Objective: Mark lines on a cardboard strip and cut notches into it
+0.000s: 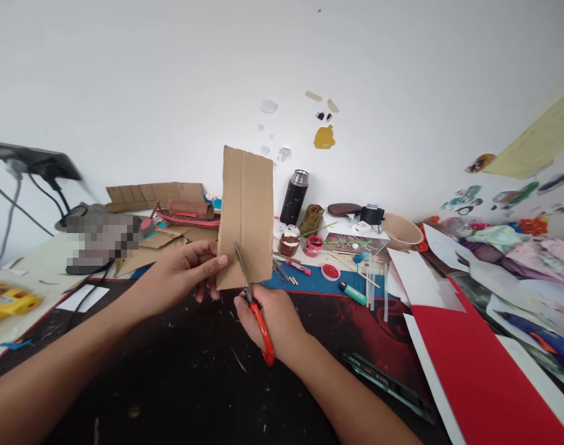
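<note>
A rectangular piece of brown cardboard (247,204) is held upright above the dark table mat, with a crease running down it. My left hand (196,266) pinches its lower left edge, thumb in front and fingers behind. In my right hand (275,315) is a pair of scissors (263,330) with red handles. One scissor blade lies across the front of the cardboard's lower part, pointing up. The other blade is hidden, apparently behind the sheet. My right fingers are wrapped around the handles, near the cardboard's bottom edge.
Behind stand a black thermos (294,198), paint jars (313,245) and a beige bowl (402,230). A model boat (189,216) sits among cardboard scraps at left. Right are a green lighter (353,293), red paper (485,364) and a glue gun (541,337). A yellow object (13,303) lies far left.
</note>
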`<move>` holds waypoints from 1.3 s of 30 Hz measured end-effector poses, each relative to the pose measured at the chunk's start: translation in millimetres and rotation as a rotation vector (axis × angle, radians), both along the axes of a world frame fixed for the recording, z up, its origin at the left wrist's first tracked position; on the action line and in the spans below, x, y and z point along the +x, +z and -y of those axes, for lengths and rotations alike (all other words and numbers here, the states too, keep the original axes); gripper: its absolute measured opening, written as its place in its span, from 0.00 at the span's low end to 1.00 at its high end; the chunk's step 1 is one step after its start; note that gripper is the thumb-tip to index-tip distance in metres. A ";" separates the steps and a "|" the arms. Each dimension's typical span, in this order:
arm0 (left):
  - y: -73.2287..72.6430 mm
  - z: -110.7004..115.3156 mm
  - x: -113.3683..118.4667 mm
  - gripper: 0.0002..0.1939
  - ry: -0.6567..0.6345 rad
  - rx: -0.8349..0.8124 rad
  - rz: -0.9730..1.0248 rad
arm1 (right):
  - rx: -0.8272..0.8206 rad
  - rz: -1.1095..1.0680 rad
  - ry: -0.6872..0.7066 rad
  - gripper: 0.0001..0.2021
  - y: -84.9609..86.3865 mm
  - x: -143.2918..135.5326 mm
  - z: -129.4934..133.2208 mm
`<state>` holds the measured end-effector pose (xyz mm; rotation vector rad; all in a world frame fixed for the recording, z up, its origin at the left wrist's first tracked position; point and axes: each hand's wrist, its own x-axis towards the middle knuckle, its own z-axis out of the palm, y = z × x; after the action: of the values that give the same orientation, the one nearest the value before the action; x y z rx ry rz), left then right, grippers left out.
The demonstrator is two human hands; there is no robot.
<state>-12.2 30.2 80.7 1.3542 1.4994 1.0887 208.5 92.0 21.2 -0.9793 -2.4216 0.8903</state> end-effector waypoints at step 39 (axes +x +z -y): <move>-1.8 1.4 4.5 0.29 -0.063 0.022 0.022 | -0.262 -0.169 0.056 0.17 -3.5 -1.2 1.5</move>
<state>-7.6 28.8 78.9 1.3910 1.4231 1.0803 207.3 90.5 17.7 -0.8873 -2.2385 1.2811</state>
